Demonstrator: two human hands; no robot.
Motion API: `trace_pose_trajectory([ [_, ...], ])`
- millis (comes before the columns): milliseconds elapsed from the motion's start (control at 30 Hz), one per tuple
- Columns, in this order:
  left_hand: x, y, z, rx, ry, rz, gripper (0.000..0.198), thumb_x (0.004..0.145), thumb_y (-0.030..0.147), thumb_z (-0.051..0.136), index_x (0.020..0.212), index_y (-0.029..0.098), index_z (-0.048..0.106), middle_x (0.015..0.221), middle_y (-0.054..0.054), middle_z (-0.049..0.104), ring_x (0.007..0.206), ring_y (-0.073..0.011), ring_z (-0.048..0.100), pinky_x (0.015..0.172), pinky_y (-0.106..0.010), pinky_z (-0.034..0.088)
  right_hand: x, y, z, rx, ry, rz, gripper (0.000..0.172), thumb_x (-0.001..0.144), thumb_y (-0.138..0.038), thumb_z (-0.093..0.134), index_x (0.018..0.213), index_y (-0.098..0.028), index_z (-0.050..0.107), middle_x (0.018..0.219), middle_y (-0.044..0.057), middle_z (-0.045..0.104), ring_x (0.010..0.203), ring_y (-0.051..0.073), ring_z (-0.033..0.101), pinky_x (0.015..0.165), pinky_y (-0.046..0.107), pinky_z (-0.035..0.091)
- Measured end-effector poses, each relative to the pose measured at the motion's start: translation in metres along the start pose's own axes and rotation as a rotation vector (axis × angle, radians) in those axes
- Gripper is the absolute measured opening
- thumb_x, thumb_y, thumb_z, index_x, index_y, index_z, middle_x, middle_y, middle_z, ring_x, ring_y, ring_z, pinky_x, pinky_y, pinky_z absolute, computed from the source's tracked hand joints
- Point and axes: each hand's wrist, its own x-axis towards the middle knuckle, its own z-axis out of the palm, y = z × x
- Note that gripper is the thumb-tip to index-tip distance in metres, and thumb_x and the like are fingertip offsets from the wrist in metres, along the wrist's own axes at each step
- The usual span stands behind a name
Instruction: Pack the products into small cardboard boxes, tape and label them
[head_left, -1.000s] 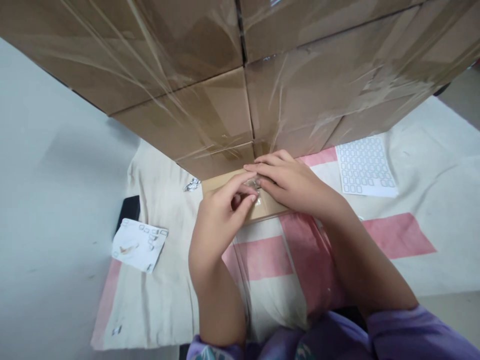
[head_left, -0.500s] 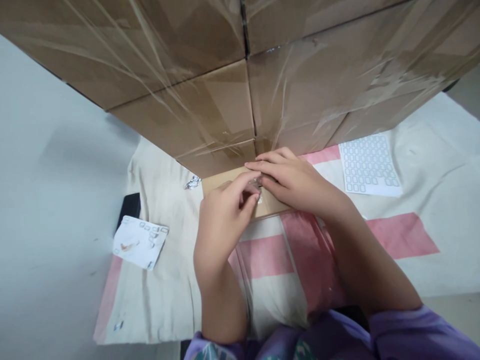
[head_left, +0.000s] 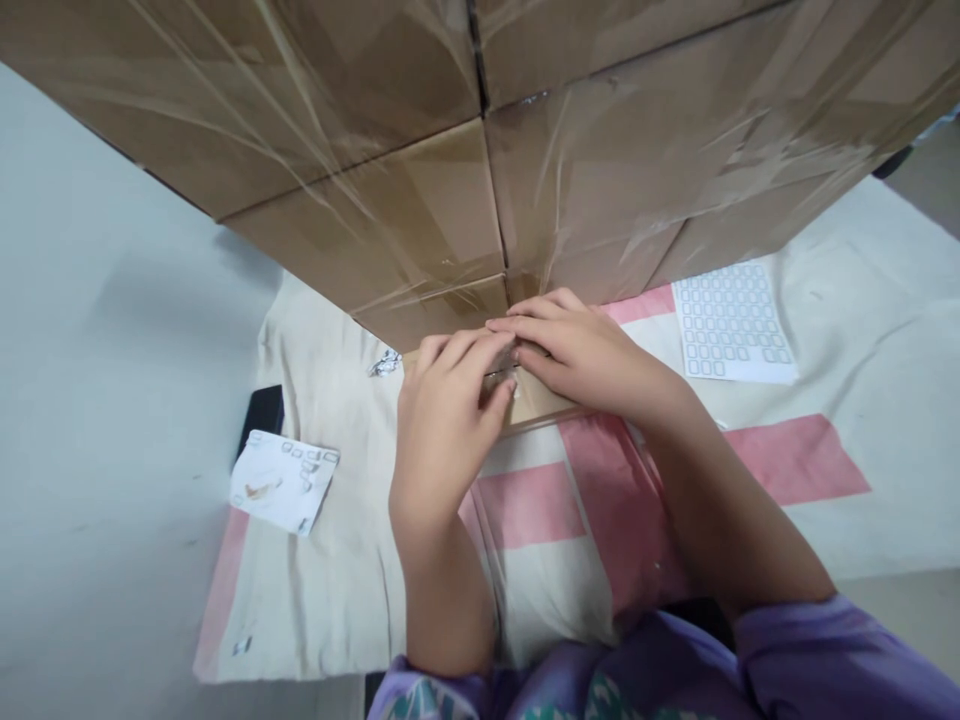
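Observation:
My left hand (head_left: 444, 425) and my right hand (head_left: 581, 355) meet over a small flat piece of brown cardboard (head_left: 541, 400) lying on a cream cloth with pink bands (head_left: 540, 500). The left fingers curl down onto the cardboard, thumb and fingertips pinched on something small and shiny that I cannot make out. The right fingers lie stretched and pressed together across the cardboard's top edge, touching the left fingertips. Just behind the hands rises a stack of taped cardboard boxes (head_left: 480, 140).
A white sheet of small square stickers (head_left: 731, 322) lies to the right on the cloth. A partly used sticker sheet (head_left: 283, 482) lies at the left over a black object (head_left: 261, 412). A crumpled foil scrap (head_left: 386, 363) sits near the boxes. Purple sleeves fill the bottom edge.
My left hand has slid forward and flattened more onto the cardboard, its fingers now overlapping the right fingertips. My right hand has stayed almost still.

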Motion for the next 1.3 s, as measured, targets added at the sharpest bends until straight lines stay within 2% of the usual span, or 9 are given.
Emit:
trace_pose_trajectory([
  [167, 0.003, -0.009, 0.005, -0.041, 0.033, -0.042, 0.045, 0.091, 0.028, 0.068, 0.135, 0.032, 0.06, 0.132, 0.001, 0.067, 0.117, -0.0262, 0.057, 0.101, -0.042, 0.045, 0.0, -0.001, -0.001, 0.005, -0.017, 0.009, 0.041, 0.103, -0.032, 0.043, 0.138, -0.029, 0.065, 0.135, 0.008, 0.066, 0.121, 0.032, 0.051, 0.1, 0.052, 0.045],
  [333, 0.009, -0.013, 0.016, -0.044, 0.12, -0.138, 0.037, 0.092, 0.038, 0.069, 0.127, 0.029, 0.063, 0.131, -0.002, 0.067, 0.12, -0.0278, 0.057, 0.101, -0.046, 0.042, 0.001, -0.001, -0.002, -0.007, -0.015, 0.011, 0.044, 0.105, -0.037, 0.041, 0.143, -0.028, 0.061, 0.137, 0.009, 0.065, 0.123, 0.032, 0.051, 0.1, 0.051, 0.045],
  [533, 0.015, -0.019, 0.023, -0.05, 0.126, -0.254, 0.031, 0.093, 0.041, 0.066, 0.122, 0.031, 0.065, 0.129, -0.003, 0.069, 0.122, -0.0307, 0.056, 0.102, -0.05, 0.038, 0.0, -0.003, -0.001, -0.025, -0.004, 0.012, 0.044, 0.105, -0.037, 0.04, 0.143, -0.029, 0.061, 0.137, 0.008, 0.065, 0.124, 0.031, 0.051, 0.101, 0.051, 0.046],
  [800, 0.016, -0.019, 0.025, -0.031, 0.144, -0.265, 0.027, 0.095, 0.039, 0.063, 0.12, 0.03, 0.065, 0.127, -0.003, 0.07, 0.121, -0.0295, 0.057, 0.1, -0.048, 0.037, -0.002, -0.006, -0.002, -0.051, 0.0, 0.012, 0.046, 0.104, -0.043, 0.042, 0.144, -0.029, 0.06, 0.14, 0.009, 0.064, 0.126, 0.032, 0.051, 0.103, 0.052, 0.045],
  [900, 0.017, -0.018, 0.025, -0.027, 0.14, -0.269, 0.027, 0.095, 0.037, 0.063, 0.121, 0.03, 0.066, 0.127, -0.003, 0.07, 0.121, -0.0293, 0.057, 0.099, -0.047, 0.037, -0.001, -0.008, -0.002, -0.059, 0.003, 0.033, 0.049, 0.1, -0.048, 0.05, 0.143, -0.028, 0.061, 0.142, 0.008, 0.063, 0.129, 0.033, 0.05, 0.104, 0.052, 0.046],
  [1000, 0.017, -0.018, 0.024, -0.024, 0.145, -0.263, 0.028, 0.095, 0.037, 0.063, 0.122, 0.029, 0.066, 0.127, -0.003, 0.07, 0.122, -0.0295, 0.056, 0.099, -0.047, 0.038, -0.001, -0.009, -0.002, -0.071, -0.002, 0.046, 0.051, 0.097, -0.047, 0.056, 0.144, -0.027, 0.06, 0.143, 0.008, 0.062, 0.13, 0.033, 0.05, 0.104, 0.052, 0.046],
  [1300, 0.016, -0.017, 0.025, -0.008, 0.14, -0.252, 0.03, 0.096, 0.039, 0.061, 0.123, 0.028, 0.065, 0.127, -0.005, 0.07, 0.12, -0.0312, 0.057, 0.098, -0.048, 0.039, 0.002, -0.006, -0.003, -0.062, -0.008, 0.055, 0.045, 0.103, -0.042, 0.046, 0.143, -0.026, 0.06, 0.129, 0.008, 0.068, 0.116, 0.03, 0.054, 0.099, 0.049, 0.048],
])
